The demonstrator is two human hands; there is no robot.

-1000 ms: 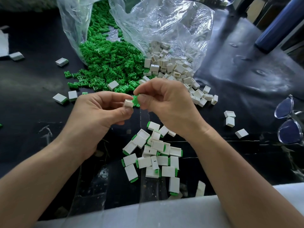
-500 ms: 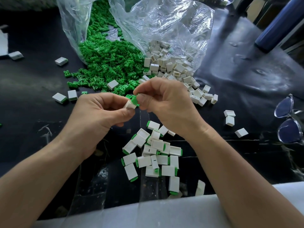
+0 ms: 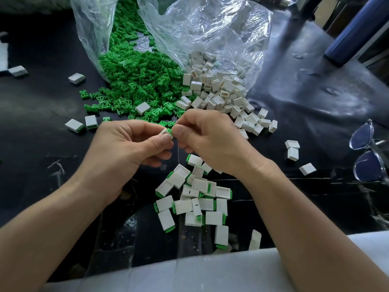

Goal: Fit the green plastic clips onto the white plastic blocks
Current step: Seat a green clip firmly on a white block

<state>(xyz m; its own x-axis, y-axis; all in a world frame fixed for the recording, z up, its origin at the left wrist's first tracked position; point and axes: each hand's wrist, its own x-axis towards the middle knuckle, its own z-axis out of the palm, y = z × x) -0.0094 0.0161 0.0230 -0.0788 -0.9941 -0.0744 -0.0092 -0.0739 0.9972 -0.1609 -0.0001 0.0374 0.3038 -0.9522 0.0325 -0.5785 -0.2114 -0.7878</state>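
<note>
Head view: the only view given; everything below is seen in it.
Left hand (image 3: 126, 148): curled, with a white block (image 3: 164, 131) pinched between the thumb and the forefinger.
Right hand (image 3: 208, 142): curled, with a green clip (image 3: 170, 133) pinched at the tips of the thumb and forefinger; the other fingers are folded under.
White block and green clip: held between the two hands where the fingertips meet, above the surface (image 3: 31, 106). The clip is pressed against the block's end on the right hand's side. Only a sliver of green is seen, so how far in it sits cannot be told.
Loose green clips (image 3: 134, 81): heaped beyond both hands, spilling from a clear plastic bag (image 3: 210, 28).
Loose white blocks (image 3: 219, 87): heaped beyond the right hand, at the mouth of a bag; some are scattered to that hand's right.
Fitted blocks (image 3: 195, 199): piled below the hands, between the two forearms, each with a green edge showing.
Glasses (image 3: 368, 152): laid well to the right of the right hand.
</note>
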